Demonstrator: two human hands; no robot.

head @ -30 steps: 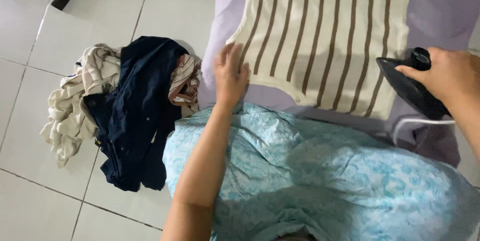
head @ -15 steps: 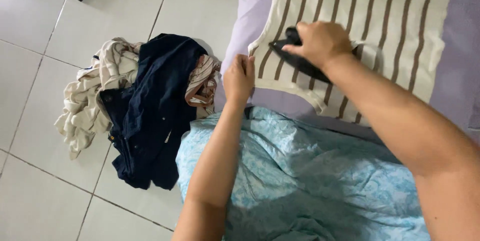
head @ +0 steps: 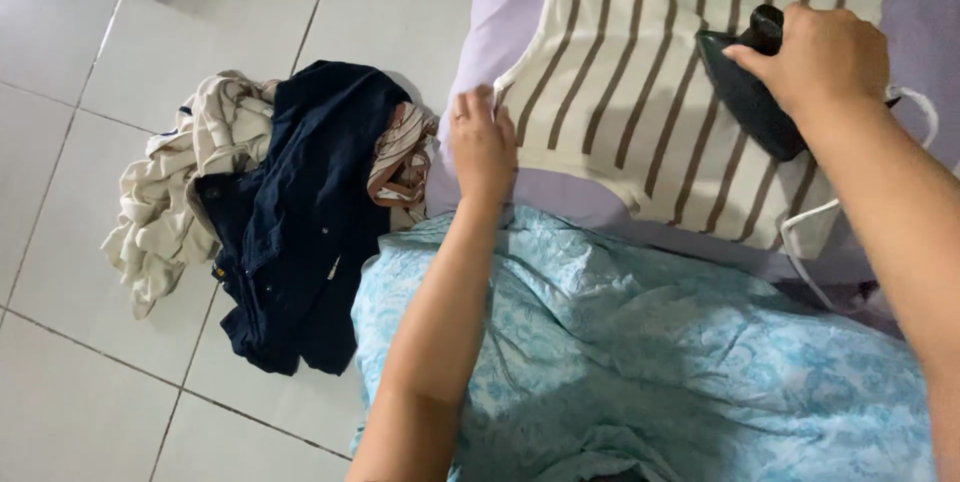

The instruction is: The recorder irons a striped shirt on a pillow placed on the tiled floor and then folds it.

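Two hands work over one striped top (head: 640, 72). Nearest the camera, a pale blue patterned cloth (head: 650, 352) covers the person's lap, and both forearms reach out over it. Just beyond it lies the lilac pad (head: 500, 12), spread at floor level, with the cream top and its brown stripes laid flat on it.

The left hand (head: 482, 147) rests at the top's near left corner, fingers together and pressed flat on the edge, pinning the cloth rather than gripping it. The right hand (head: 822, 57) is closed around the handle of a black iron (head: 745, 92), which sits sole down on the right half of the top, its nose pointing back toward the left hand. A white cord (head: 815, 232) loops off the near right edge of the top.

To the left, on the white tiled floor (head: 80, 122), a heap of clothes (head: 270, 212) lies just beside the pad: a cream piece, a dark navy one and a striped scrap.

The risks, as I judge them: the iron's nose faces the pinning fingers, so a long stroke could burn them. The cord lies near the sole's path and could snag or scorch. An iron left resting could mark the knit.
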